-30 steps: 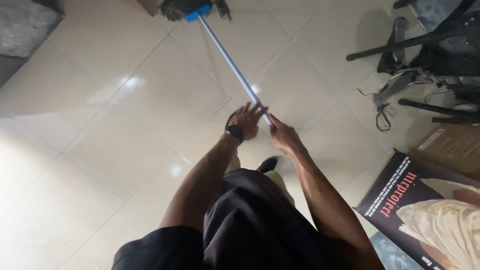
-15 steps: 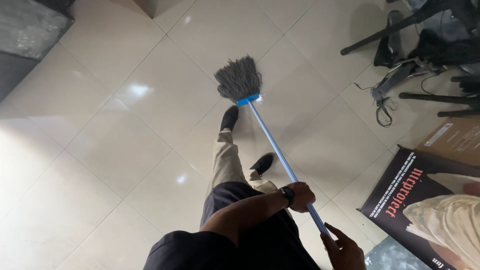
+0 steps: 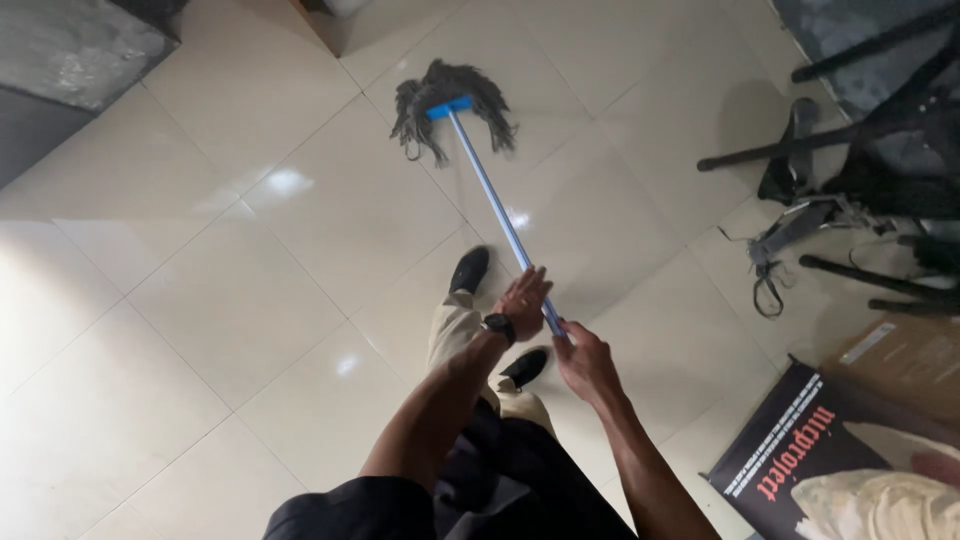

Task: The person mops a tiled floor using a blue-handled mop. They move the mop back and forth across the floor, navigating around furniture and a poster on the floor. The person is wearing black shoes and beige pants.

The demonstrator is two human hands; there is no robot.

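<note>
Cream-coloured glossy tiles point(image 3: 230, 300) cover the floor, throwing back bright patches of light, and on them, at the far side, lies a dark grey string mop head point(image 3: 450, 115) with its strands splayed flat around a blue clamp. From it a slim silver-blue mop handle point(image 3: 495, 215) slants back toward the person, who stands with one black shoe point(image 3: 468, 270) forward and the other tucked nearer. The left hand point(image 3: 522, 300), a dark watch on its wrist, is wrapped over the handle a little farther along; the right hand point(image 3: 585, 362) grips the near end just beside it, fingers curled round the pole, though from this angle I cannot quite tell how tight that lower grip is. Off to the right stand black metal stands point(image 3: 860, 150) with loose straps trailing on the tiles, and at the near right a dark printed poster point(image 3: 800, 450) leans beside brown cardboard. To my eye the stroke would go best with the strands kept spread and pressed flat, the two hands a shade farther apart for leverage, and the sweep held clear of those straps so nothing snags.
</note>
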